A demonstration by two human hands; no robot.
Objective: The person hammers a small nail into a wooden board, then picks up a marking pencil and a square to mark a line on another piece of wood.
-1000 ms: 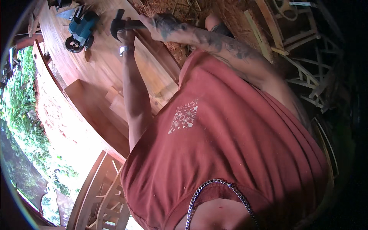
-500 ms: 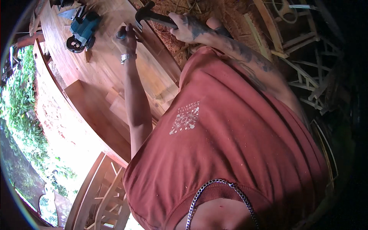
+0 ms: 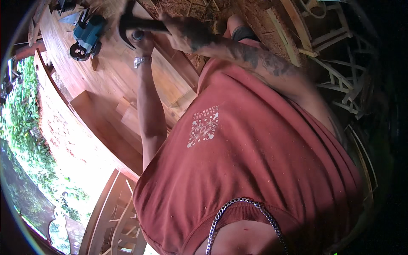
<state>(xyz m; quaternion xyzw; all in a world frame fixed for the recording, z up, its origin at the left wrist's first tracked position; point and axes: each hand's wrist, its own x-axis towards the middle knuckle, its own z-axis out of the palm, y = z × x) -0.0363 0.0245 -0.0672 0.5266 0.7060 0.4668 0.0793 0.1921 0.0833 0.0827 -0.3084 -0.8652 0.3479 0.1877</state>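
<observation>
Wooden workbench (image 3: 106,80); hammer (image 3: 127,23) in right hand (image 3: 185,32) grip.

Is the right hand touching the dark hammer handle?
Touching. The head view shows the right hand closed around the dark hammer handle, with no gap visible.

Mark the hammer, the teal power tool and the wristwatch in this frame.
hammer (image 3: 127,23), head view, on its dark head.
teal power tool (image 3: 87,34), head view, on its body.
wristwatch (image 3: 142,61), head view, on the metal band.
</observation>
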